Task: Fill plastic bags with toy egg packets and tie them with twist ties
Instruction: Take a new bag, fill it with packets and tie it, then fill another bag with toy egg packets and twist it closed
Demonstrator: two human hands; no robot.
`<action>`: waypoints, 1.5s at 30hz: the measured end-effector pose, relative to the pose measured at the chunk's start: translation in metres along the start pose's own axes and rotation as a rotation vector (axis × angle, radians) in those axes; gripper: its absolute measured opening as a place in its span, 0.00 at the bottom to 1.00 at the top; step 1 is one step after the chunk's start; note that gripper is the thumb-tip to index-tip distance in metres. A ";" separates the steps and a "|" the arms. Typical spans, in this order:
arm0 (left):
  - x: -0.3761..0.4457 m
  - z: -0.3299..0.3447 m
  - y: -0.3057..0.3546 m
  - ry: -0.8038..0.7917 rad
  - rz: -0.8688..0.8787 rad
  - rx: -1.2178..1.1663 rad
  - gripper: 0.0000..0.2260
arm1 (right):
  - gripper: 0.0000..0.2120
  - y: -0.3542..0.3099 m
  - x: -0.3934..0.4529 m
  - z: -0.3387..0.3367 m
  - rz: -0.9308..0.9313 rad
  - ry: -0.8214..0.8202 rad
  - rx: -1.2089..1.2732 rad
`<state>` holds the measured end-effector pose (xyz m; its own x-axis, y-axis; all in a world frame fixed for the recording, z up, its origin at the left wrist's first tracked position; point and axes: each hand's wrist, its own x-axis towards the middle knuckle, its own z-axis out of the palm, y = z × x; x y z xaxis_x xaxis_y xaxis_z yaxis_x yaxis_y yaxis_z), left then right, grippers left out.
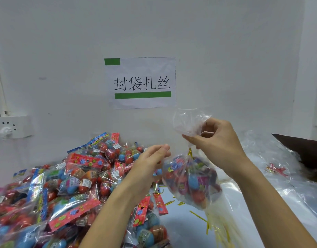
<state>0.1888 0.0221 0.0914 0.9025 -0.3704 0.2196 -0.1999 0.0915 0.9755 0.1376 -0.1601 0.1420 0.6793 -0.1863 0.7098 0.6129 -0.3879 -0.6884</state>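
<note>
Clear plastic forms the filled bag (190,183), which hangs in the air above the white table (181,228), to the right of the heap of toy egg packets (68,190). The right hand (220,142) pinches the gathered neck of the bag, fingers curled round the film, with the loose bag top fanned out above the grip. A gold twist tie (190,152) sits on the neck just below the fingers. The left hand (152,158) is just beside the bag at its left, fingers straight and relaxed, holding nothing. The bag content appears blurred. Loose yellow twist ties (210,225) lie on the table under the bag. Empty plastic bags (272,158) lie at the right. A paper sign (140,82) is fixed to the wall, and a socket (10,127) sits at the left.
</note>
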 end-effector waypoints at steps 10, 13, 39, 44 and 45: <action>0.000 0.030 -0.035 -0.268 -0.506 -0.297 0.37 | 0.14 -0.001 0.003 -0.007 0.027 0.148 -0.024; -0.005 0.042 -0.041 -0.394 -0.418 -0.554 0.34 | 0.15 0.000 0.004 -0.006 0.057 0.174 -0.019; 0.007 0.027 -0.026 -0.006 -0.094 -0.739 0.17 | 0.17 0.051 0.000 -0.079 0.431 0.166 0.363; 0.015 0.019 -0.033 -0.042 -0.135 -0.722 0.37 | 0.29 0.034 0.014 -0.121 0.399 0.854 0.574; 0.011 0.017 -0.034 -0.039 -0.188 -0.762 0.42 | 0.31 0.028 0.015 -0.131 0.359 0.962 0.547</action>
<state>0.1992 -0.0013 0.0612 0.8784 -0.4734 0.0653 0.2843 0.6275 0.7248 0.1122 -0.2921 0.1527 0.4064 -0.9059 0.1192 0.6993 0.2244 -0.6787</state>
